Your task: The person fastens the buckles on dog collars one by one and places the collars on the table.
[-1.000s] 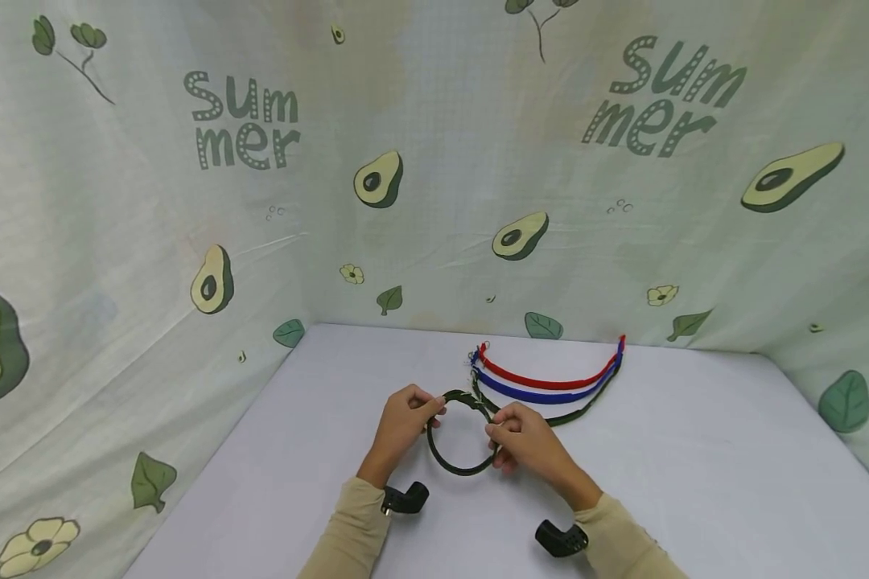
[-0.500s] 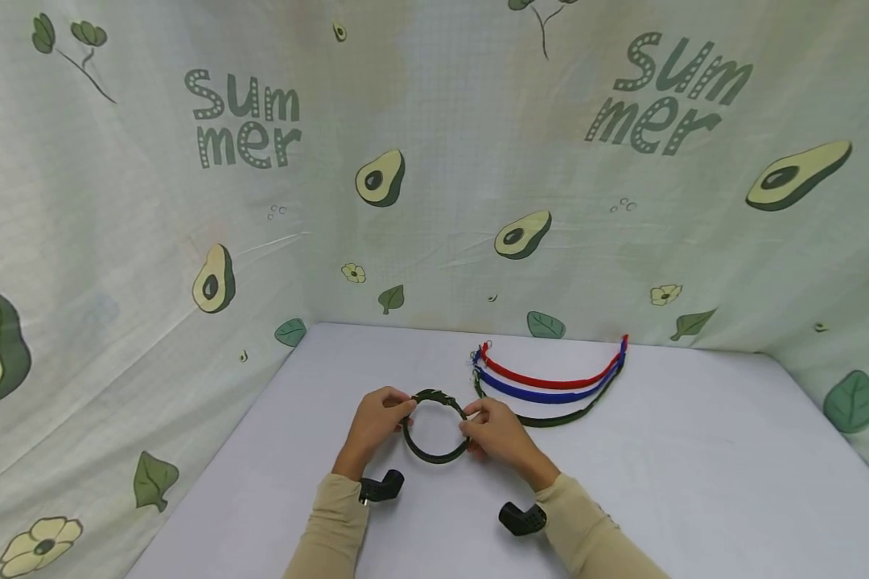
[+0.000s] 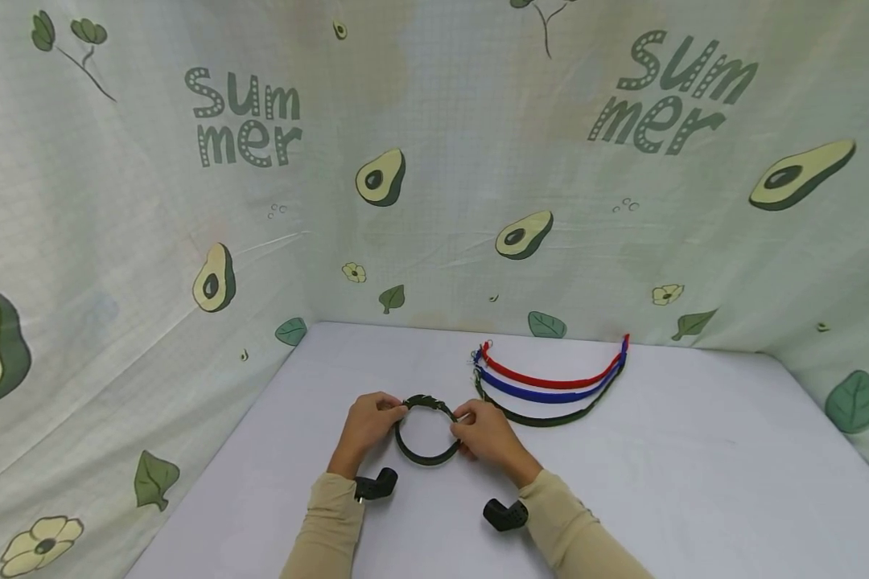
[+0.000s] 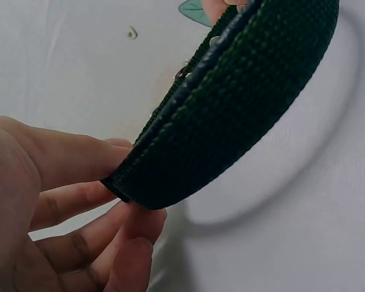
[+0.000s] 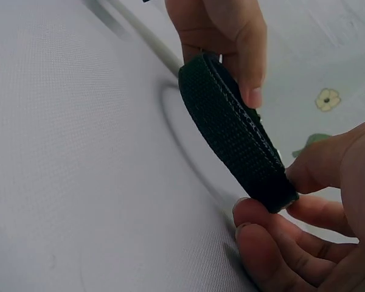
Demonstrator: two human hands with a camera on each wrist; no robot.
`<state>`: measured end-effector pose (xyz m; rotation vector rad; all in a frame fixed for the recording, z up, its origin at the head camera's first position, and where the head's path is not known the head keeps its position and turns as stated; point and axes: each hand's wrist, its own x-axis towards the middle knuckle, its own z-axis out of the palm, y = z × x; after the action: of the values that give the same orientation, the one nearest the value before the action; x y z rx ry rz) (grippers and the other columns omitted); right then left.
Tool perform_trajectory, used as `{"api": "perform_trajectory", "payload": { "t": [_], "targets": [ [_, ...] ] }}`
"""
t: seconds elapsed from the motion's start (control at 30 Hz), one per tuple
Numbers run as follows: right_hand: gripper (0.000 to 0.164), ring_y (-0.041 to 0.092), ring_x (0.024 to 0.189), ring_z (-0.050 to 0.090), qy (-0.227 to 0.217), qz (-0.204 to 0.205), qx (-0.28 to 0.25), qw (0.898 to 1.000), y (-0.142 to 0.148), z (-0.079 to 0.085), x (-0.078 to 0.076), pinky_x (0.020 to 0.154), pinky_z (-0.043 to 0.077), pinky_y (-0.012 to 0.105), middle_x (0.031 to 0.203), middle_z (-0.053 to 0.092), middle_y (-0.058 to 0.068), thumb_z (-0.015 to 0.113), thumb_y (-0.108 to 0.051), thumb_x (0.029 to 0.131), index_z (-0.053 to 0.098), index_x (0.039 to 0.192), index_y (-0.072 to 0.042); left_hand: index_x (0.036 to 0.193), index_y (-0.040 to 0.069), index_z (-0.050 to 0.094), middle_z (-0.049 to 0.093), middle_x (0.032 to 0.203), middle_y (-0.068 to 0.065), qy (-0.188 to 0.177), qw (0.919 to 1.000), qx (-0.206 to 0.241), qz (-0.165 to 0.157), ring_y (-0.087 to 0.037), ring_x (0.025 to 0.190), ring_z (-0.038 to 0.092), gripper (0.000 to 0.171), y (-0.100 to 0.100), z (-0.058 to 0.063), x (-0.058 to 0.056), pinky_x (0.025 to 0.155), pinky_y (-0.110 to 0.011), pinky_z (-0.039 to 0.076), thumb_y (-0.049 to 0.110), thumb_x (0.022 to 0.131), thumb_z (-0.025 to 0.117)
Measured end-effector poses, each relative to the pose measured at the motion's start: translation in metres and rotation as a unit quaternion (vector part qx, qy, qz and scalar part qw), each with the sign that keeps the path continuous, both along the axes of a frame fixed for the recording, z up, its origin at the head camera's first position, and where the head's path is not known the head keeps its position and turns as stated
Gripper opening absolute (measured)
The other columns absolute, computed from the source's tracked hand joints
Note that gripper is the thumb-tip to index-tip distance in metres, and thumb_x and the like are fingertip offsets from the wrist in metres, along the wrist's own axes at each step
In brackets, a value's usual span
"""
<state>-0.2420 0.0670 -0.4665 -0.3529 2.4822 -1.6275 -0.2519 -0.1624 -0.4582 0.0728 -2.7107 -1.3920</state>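
Note:
A dark green webbing collar [image 3: 427,461], closed into a ring, is held up by both hands in the middle of the head view. My left hand [image 3: 365,425] pinches its left side between thumb and fingers. On the opposite side, my right hand [image 3: 488,434] pinches the band the same way. The left wrist view shows the coarse weave of the collar [image 4: 249,109] close up, with small metal fittings on its far part. From the right wrist, the collar [image 5: 231,131] is seen edge-on, its shadow falling on the white surface below.
Behind the right hand lie a red collar [image 3: 550,383], a blue collar [image 3: 546,396] and another dark green collar [image 3: 543,421], curved and side by side on the white table [image 3: 695,466]. An avocado-print cloth [image 3: 434,96] hangs around the table's back and sides.
Both hands have moved left with the ring-shaped collar, away from the laid-out collars. The green one lying behind shows more fully. Both hands keep their pinch.

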Motion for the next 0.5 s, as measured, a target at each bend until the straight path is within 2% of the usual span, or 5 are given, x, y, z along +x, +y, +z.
{"api": "perform_trajectory", "payload": {
  "t": [0.2, 0.5],
  "targets": [
    [0.019, 0.016, 0.058, 0.064, 0.0, -0.003, 0.024, 1.0, 0.0, -0.0033, -0.0019, 0.049, 0.053, 0.031, 0.08, 0.066, 0.003, 0.068, -0.01, 0.09, 0.065, 0.106, 0.0, 0.096, 0.006, 0.076, 0.071, 0.089, -0.002, -0.005, 0.9996, -0.027, -0.001, -0.021, 0.087, 0.063, 0.017, -0.0006, -0.002, -0.0004, 0.077, -0.041, 0.051, 0.021, 0.088, 0.076],
    [0.018, 0.015, 0.059, 0.063, 0.008, -0.001, 0.025, 1.0, 0.0009, -0.0047, -0.0017, 0.049, 0.052, 0.031, 0.078, 0.066, 0.002, 0.068, -0.01, 0.089, 0.066, 0.106, -0.002, 0.097, 0.006, 0.075, 0.071, 0.088, -0.001, -0.009, 0.9995, -0.03, -0.004, -0.017, 0.083, 0.063, 0.018, -0.0026, -0.0026, -0.0012, 0.074, -0.037, 0.051, 0.02, 0.087, 0.077]
  ]
}}
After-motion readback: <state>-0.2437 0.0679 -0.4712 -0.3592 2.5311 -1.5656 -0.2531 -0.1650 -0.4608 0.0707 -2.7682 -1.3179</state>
